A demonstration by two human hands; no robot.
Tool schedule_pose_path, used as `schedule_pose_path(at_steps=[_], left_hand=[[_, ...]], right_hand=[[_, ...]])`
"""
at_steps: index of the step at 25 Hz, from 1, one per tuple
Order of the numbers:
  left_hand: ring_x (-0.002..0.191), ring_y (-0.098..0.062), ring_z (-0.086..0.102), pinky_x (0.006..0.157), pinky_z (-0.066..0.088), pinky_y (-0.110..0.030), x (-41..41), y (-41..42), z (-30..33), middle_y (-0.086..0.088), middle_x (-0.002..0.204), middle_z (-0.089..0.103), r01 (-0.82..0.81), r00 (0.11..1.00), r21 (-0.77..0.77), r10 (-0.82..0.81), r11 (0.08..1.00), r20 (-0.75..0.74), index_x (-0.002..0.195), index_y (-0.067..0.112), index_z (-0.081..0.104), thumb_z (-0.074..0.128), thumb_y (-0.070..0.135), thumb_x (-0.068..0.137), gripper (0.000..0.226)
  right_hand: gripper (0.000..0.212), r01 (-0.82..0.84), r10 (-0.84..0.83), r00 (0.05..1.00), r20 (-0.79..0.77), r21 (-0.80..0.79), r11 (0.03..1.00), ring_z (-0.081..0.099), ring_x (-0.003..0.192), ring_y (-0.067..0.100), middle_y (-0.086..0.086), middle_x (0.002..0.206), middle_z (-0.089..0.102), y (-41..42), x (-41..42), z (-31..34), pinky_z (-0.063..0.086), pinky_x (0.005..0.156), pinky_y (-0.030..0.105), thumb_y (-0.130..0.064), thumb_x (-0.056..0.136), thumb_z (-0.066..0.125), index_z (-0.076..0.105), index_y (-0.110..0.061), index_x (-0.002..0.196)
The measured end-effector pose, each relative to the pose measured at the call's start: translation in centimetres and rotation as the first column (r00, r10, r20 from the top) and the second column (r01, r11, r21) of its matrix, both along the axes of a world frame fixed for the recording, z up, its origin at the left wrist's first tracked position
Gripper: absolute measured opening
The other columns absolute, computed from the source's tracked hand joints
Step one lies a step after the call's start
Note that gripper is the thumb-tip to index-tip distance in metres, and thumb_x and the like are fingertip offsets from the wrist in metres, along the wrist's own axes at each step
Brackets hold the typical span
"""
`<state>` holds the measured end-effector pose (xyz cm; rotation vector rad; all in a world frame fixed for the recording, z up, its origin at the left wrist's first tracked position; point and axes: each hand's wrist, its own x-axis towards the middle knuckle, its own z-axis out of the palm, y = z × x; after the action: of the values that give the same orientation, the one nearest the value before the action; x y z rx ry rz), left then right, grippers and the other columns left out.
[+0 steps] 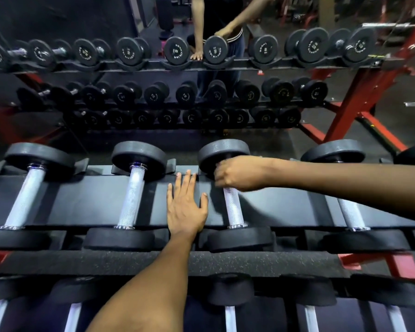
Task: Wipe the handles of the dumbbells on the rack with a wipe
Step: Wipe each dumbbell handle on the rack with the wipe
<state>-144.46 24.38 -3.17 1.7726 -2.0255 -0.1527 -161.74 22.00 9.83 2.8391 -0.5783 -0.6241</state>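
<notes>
Several black dumbbells with knurled silver handles lie across the top shelf of the rack (101,202). My right hand (237,173) curls round the far end of the third dumbbell's handle (234,207), close to its far weight. No wipe shows in that hand; the fingers hide whatever is under them. My left hand (185,204) rests flat, fingers straight, on the black shelf between the second dumbbell's handle (132,195) and the third. Another dumbbell handle (25,195) lies at the left and a fourth handle (350,214) at the right, partly under my right forearm.
A lower shelf with more dumbbells (230,315) runs along the bottom edge. A mirror behind the rack shows the rows of dumbbells (130,52) and a person's reflection (216,25). The red rack frame (369,111) stands at the right.
</notes>
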Motion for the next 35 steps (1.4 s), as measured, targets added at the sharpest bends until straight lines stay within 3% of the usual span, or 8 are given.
schedule_pose_path(at_steps=[12, 18, 22, 24, 26, 28, 31, 35], left_hand=[[0.149, -0.010, 0.000, 0.122, -0.004, -0.034, 0.1, -0.1, -0.1, 0.007, 0.162, 0.013, 0.013, 1.000, 0.021, -0.014, 1.000, 0.021, 0.153, 0.024, 0.022, 0.017, 0.051, 0.088, 0.071], [0.149, -0.011, 0.001, 0.122, -0.003, -0.035, 0.0, 0.0, 0.1, 0.007, 0.161, 0.016, 0.001, 1.000, 0.022, -0.001, 1.000, -0.005, 0.154, 0.024, 0.023, 0.034, 0.044, 0.093, 0.065], [0.149, -0.011, 0.001, 0.122, -0.004, -0.035, 0.0, 0.1, 0.2, 0.007, 0.161, 0.016, 0.002, 1.000, 0.014, -0.001, 1.000, -0.013, 0.153, 0.023, 0.023, 0.032, 0.044, 0.093, 0.064], [0.149, -0.010, -0.001, 0.122, -0.005, -0.035, 0.1, 0.2, 0.3, 0.007, 0.161, 0.014, 0.004, 1.000, 0.017, -0.004, 1.000, -0.008, 0.153, 0.023, 0.021, 0.035, 0.043, 0.096, 0.062], [0.149, -0.010, -0.002, 0.121, -0.007, -0.034, 0.1, 0.2, 0.3, 0.008, 0.161, 0.013, 0.001, 1.000, 0.022, -0.001, 1.000, -0.008, 0.154, 0.024, 0.020, 0.038, 0.041, 0.098, 0.061], [0.149, -0.010, -0.002, 0.121, -0.007, -0.034, 0.0, 0.2, 0.3, 0.008, 0.161, 0.012, 0.002, 1.000, 0.020, -0.002, 1.000, -0.012, 0.154, 0.025, 0.019, 0.038, 0.041, 0.098, 0.061], [0.149, -0.009, -0.003, 0.121, -0.007, -0.034, 0.0, 0.2, 0.5, 0.008, 0.161, 0.012, 0.007, 1.000, 0.017, -0.007, 1.000, -0.007, 0.154, 0.025, 0.018, 0.038, 0.043, 0.098, 0.062], [0.148, -0.007, -0.005, 0.120, -0.012, -0.031, 0.1, 0.3, 0.5, 0.009, 0.161, 0.010, 0.004, 1.000, 0.014, -0.004, 1.000, -0.005, 0.154, 0.026, 0.017, 0.026, 0.048, 0.092, 0.066]], right_hand=[[0.023, 0.515, -0.310, 0.750, -0.585, 0.222, 0.828, 0.050, 0.092, 0.032, 0.014, 0.102, 0.048, 2.1, 7.3, -0.3, 0.038, 0.073, 0.034, -0.014, 0.093, 0.036, 0.051, -0.003, 0.108], [0.034, 0.304, -0.291, 0.952, -0.093, 0.365, 0.880, 0.057, 0.091, 0.025, 0.006, 0.105, 0.062, 4.3, 2.3, -0.2, 0.044, 0.073, 0.032, -0.007, 0.089, 0.042, 0.054, -0.019, 0.120], [0.032, 0.447, -0.562, 0.825, 0.055, 0.544, 0.710, 0.058, 0.097, 0.014, -0.005, 0.110, 0.064, 6.3, -3.8, 1.7, 0.045, 0.085, 0.028, -0.010, 0.095, 0.043, 0.057, -0.027, 0.118], [0.028, 0.644, -0.762, 0.640, 0.104, 0.467, 0.605, 0.060, 0.094, 0.017, 0.001, 0.102, 0.065, 6.3, -5.5, 0.9, 0.047, 0.084, 0.029, -0.007, 0.094, 0.042, 0.061, -0.017, 0.112], [0.027, 0.686, -0.958, 0.134, 0.252, 0.674, 0.274, 0.065, 0.076, 0.021, 0.011, 0.089, 0.064, 6.1, -5.5, -1.2, 0.056, 0.075, 0.033, 0.005, 0.089, 0.038, 0.063, -0.004, 0.095], [0.027, 0.216, -0.930, -0.368, -0.019, 0.971, -0.106, 0.064, 0.059, 0.017, 0.017, 0.080, 0.060, 5.3, -3.5, -3.1, 0.058, 0.062, 0.030, 0.012, 0.090, 0.034, 0.056, 0.000, 0.079], [0.027, -0.342, -0.757, -0.528, -0.386, 0.912, -0.227, 0.057, 0.043, 0.013, 0.011, 0.071, 0.051, 2.5, -1.1, -3.6, 0.057, 0.069, 0.031, 0.007, 0.095, 0.032, 0.048, -0.003, 0.076], [0.030, -0.353, -0.727, -0.596, -0.341, 0.924, -0.145, 0.026, 0.050, 0.010, -0.002, 0.057, 0.033, 0.9, 0.8, -1.3, 0.029, 0.050, 0.019, 0.000, 0.094, 0.038, 0.042, -0.016, 0.068]])
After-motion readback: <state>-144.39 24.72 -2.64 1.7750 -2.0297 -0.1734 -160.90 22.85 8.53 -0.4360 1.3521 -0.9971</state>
